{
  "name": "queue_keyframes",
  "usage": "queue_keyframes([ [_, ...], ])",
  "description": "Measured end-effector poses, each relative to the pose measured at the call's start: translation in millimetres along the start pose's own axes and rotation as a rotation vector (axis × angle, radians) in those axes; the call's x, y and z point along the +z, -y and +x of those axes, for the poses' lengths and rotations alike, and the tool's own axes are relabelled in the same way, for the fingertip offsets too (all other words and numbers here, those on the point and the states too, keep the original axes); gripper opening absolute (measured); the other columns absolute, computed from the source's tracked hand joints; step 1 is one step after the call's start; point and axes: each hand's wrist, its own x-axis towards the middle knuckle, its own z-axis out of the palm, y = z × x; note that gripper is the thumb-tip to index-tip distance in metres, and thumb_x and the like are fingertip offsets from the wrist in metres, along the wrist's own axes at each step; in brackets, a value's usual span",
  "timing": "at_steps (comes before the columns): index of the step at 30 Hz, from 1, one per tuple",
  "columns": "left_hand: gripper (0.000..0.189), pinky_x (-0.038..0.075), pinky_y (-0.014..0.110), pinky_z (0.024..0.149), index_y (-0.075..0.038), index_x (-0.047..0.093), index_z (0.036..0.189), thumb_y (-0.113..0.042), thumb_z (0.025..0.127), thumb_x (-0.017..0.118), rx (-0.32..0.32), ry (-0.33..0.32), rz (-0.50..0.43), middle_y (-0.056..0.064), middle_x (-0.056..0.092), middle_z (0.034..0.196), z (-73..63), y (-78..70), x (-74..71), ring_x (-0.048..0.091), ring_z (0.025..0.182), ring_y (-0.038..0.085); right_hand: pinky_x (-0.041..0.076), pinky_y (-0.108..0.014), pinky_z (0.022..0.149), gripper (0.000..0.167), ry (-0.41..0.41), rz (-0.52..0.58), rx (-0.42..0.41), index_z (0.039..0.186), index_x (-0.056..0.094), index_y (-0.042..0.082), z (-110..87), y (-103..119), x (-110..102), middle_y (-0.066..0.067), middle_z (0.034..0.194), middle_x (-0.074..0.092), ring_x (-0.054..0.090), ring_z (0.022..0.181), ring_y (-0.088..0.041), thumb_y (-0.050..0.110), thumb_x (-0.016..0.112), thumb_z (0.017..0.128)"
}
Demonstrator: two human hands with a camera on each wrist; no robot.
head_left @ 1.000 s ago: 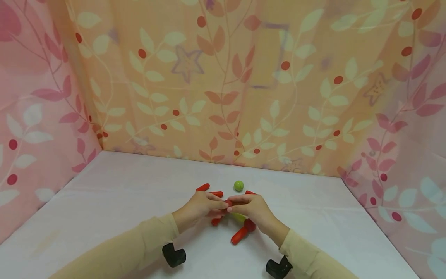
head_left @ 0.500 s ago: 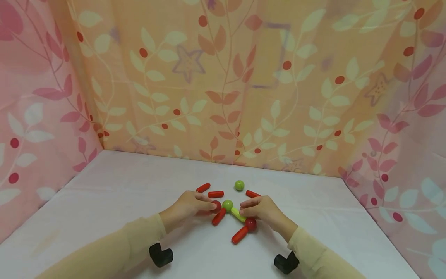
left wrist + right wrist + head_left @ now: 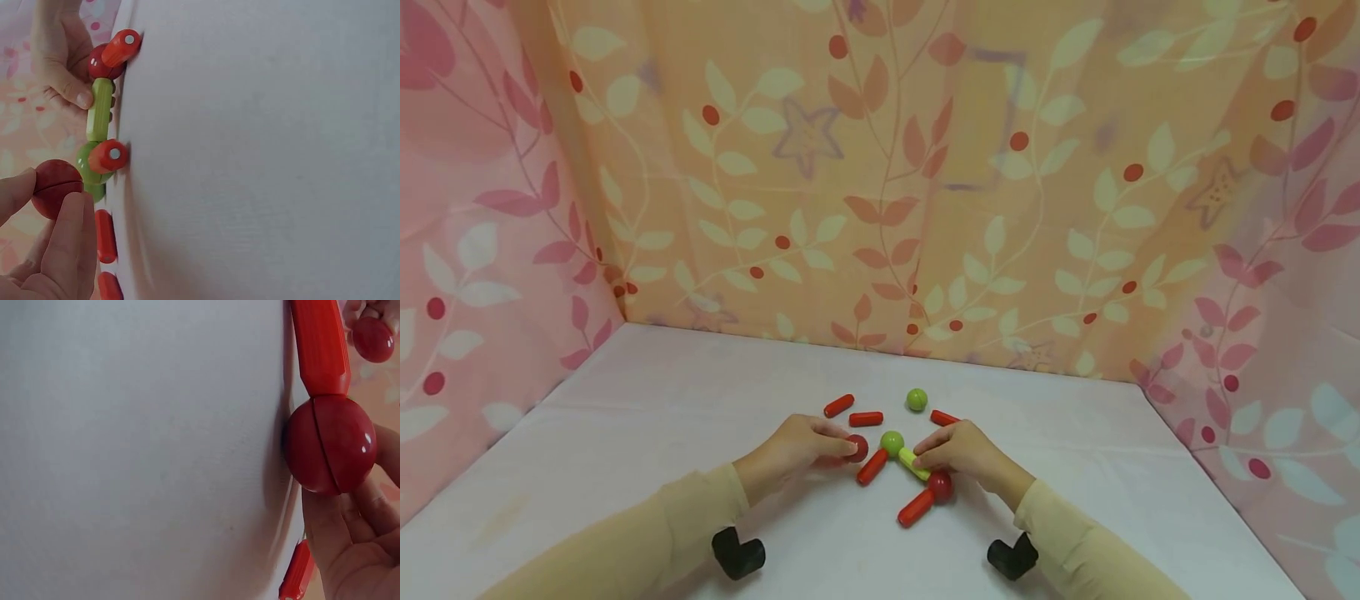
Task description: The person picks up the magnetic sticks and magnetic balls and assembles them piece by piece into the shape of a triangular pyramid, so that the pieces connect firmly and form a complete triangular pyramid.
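My left hand (image 3: 797, 450) pinches a red ball (image 3: 57, 187) with a seam round it, just left of a joined toy. That toy has a green ball (image 3: 892, 442), a yellow-green rod (image 3: 913, 464), a second red ball (image 3: 331, 445) and a red rod (image 3: 915, 507) in a row. Another red rod (image 3: 107, 157) adjoins the green ball, a pale disc showing on its end. My right hand (image 3: 966, 454) grips the yellow-green rod, its thumb on the side in the left wrist view. The other fingers are partly hidden behind the toy.
Beyond the hands on the white table (image 3: 700, 383) lie a loose green ball (image 3: 917, 400) and three red rods, at the left (image 3: 839, 406), in the middle (image 3: 867, 419) and beside the right hand (image 3: 945, 417). Patterned curtains (image 3: 880, 167) stand behind and at both sides.
The hands met at the red ball a second ago. My left hand has since drawn left with it, away from the green ball; my right hand has moved right, onto the yellow-green rod.
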Motion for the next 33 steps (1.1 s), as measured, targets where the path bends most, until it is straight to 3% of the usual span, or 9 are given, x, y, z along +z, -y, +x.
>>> queue_keyframes([
  [10, 0.025, 0.058, 0.030, 0.081, -0.006, 0.077, 0.103, -0.019, 0.082, 0.082, -0.003, -0.032, 0.021, 0.005, 0.077, 0.093, -2.2, 4.7, -6.9, 0.070, 0.087, 0.015, 0.057, -0.025, 0.069, 0.020, -0.038, 0.141, 0.068, 0.097, 0.077, 0.002, -8.5, 5, 7, -0.002, 0.084, 0.073, 0.063, 0.073, -0.012, 0.010, 0.081, 0.079],
  [14, 0.024, 0.058, 0.029, 0.078, -0.005, 0.077, 0.099, -0.018, 0.080, 0.083, -0.011, -0.049, 0.062, 0.004, 0.075, 0.096, -2.9, 6.1, -8.5, 0.067, 0.085, 0.015, 0.058, -0.027, 0.070, 0.019, -0.041, 0.148, 0.080, 0.097, 0.077, 0.002, -10.9, 7, 8, -0.002, 0.085, 0.073, 0.063, 0.074, -0.013, 0.010, 0.080, 0.080],
  [21, 0.022, 0.057, 0.028, 0.073, -0.004, 0.075, 0.094, -0.021, 0.081, 0.082, -0.030, -0.021, 0.135, 0.005, 0.073, 0.093, -5.8, 11.3, -9.3, 0.064, 0.085, 0.018, 0.059, -0.028, 0.074, 0.020, -0.039, 0.156, 0.090, 0.098, 0.078, 0.003, -11.1, 4, 8, -0.003, 0.086, 0.074, 0.064, 0.078, -0.013, 0.012, 0.080, 0.081],
  [28, 0.020, 0.059, 0.026, 0.072, -0.003, 0.076, 0.093, -0.018, 0.081, 0.083, -0.034, -0.005, 0.105, 0.006, 0.074, 0.093, -6.1, 12.0, -5.1, 0.067, 0.078, 0.015, 0.059, -0.029, 0.077, 0.023, 0.016, 0.139, 0.065, 0.101, 0.077, 0.002, -8.4, -1, 4, -0.004, 0.090, 0.076, 0.066, 0.080, -0.013, 0.016, 0.080, 0.083],
  [33, 0.022, 0.060, 0.029, 0.073, -0.004, 0.077, 0.097, -0.019, 0.081, 0.082, -0.024, 0.005, 0.128, 0.005, 0.073, 0.095, -1.3, 13.8, -5.4, 0.067, 0.078, 0.015, 0.059, -0.030, 0.080, 0.027, -0.030, 0.151, 0.048, 0.108, 0.076, 0.005, 3.3, -2, 0, -0.003, 0.097, 0.076, 0.069, 0.082, -0.012, 0.019, 0.079, 0.084],
])
